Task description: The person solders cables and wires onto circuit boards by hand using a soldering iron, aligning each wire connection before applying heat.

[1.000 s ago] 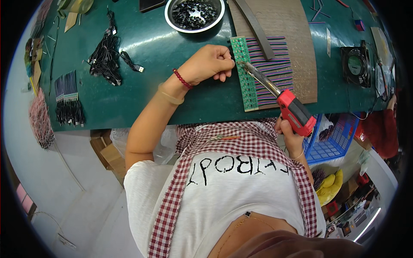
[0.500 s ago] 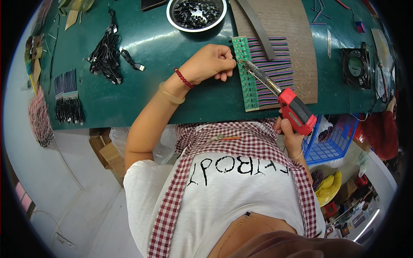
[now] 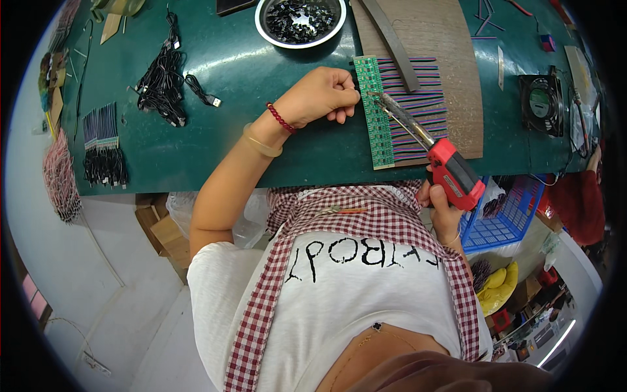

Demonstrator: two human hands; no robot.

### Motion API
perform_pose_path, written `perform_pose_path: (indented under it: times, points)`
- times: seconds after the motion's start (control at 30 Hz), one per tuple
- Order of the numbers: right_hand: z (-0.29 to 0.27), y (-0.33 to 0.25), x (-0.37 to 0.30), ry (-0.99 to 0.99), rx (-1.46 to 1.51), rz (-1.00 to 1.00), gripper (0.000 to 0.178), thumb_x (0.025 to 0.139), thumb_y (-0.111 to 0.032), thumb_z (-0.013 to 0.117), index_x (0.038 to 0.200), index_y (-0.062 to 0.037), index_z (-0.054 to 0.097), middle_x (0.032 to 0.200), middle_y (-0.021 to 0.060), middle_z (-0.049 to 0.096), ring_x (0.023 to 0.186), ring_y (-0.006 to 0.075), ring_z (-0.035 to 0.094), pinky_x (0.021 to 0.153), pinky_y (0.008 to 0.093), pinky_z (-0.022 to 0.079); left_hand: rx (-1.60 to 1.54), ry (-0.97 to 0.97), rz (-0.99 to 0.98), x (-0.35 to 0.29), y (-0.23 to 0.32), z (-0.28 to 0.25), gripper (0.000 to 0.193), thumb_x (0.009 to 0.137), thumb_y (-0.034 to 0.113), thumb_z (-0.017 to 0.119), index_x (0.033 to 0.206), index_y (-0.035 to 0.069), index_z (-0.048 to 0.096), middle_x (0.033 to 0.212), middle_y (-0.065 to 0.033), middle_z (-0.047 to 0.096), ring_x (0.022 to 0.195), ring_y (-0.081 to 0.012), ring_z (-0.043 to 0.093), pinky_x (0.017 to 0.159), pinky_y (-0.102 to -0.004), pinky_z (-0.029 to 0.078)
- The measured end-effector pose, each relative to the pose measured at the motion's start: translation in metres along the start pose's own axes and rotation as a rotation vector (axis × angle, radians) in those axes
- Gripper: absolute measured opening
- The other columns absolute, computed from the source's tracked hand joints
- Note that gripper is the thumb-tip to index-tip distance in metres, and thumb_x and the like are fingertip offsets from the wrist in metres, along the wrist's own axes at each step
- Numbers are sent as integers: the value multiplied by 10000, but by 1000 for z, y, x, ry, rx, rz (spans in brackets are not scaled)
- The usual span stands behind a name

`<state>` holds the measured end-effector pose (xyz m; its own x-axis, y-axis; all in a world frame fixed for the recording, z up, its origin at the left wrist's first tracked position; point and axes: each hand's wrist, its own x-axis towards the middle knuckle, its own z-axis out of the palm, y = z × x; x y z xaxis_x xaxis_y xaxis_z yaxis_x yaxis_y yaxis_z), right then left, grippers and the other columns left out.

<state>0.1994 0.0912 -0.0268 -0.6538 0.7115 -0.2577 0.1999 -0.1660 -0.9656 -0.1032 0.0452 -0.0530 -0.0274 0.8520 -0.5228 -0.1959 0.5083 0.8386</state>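
My right hand (image 3: 442,210) is closed round the handle of a red and black soldering gun (image 3: 455,171). Its metal tip reaches up and left to a green strip of circuit boards (image 3: 377,134), near the strip's upper part. Rows of dark, pink and blue wires (image 3: 418,121) run off the strip's right side. At the strip's left edge my left hand (image 3: 328,96) is closed in a pinch, fingertips beside a small dark part. Whatever lies between those fingers is too small and hidden to name.
Under the wires lies a brown board (image 3: 457,98), with a grey bar (image 3: 390,42) across it. A metal bowl of small black parts (image 3: 299,42) stands beyond my left hand. Bundled black cables (image 3: 162,91) lie left, a black fan (image 3: 542,104) right; a blue crate (image 3: 503,219) is below the table.
The soldering gun in my right hand has shifted slightly right and down, its tip drawn a little along the strip. My left hand stays nearly in place.
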Motion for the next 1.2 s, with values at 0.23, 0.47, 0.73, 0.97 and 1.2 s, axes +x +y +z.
perform_pose_path:
  times: [0.23,0.47,0.73,0.97,1.2]
  points:
    - [-2,0,-3,46,4,-12,422,895,-275,555,1165,36,466,605,57,490,502,106,427,484,239,363,-11,-16,21,1,-1,-1,150,852,133,569,736,54,514,653,-32,596,516,-57,547,447,-166,397]
    - [-9,-4,-1,69,124,-78,415,897,-225,559,1194,49,463,631,62,522,535,107,466,498,233,368,65,-19,26,-7,7,-3,160,859,159,582,788,19,553,655,-44,608,520,-70,561,444,-179,410]
    - [-10,-7,4,128,105,-113,420,911,-291,517,1152,40,426,596,59,465,495,113,420,492,259,388,1169,683,505,20,43,-58,203,814,220,607,908,43,638,762,-113,636,685,-244,612,639,-343,486]
    - [-9,-10,6,152,125,-169,420,911,-290,512,1144,49,429,593,60,461,489,115,421,485,255,390,1353,657,309,41,39,-65,192,775,221,632,856,46,634,858,-136,621,835,-319,592,739,-416,469]
    - [-6,-21,18,160,240,-233,405,913,-277,505,1147,45,430,592,59,459,476,116,419,463,255,380,1153,805,655,16,40,-74,128,792,154,616,834,58,689,836,-134,626,715,-307,598,679,-381,478]
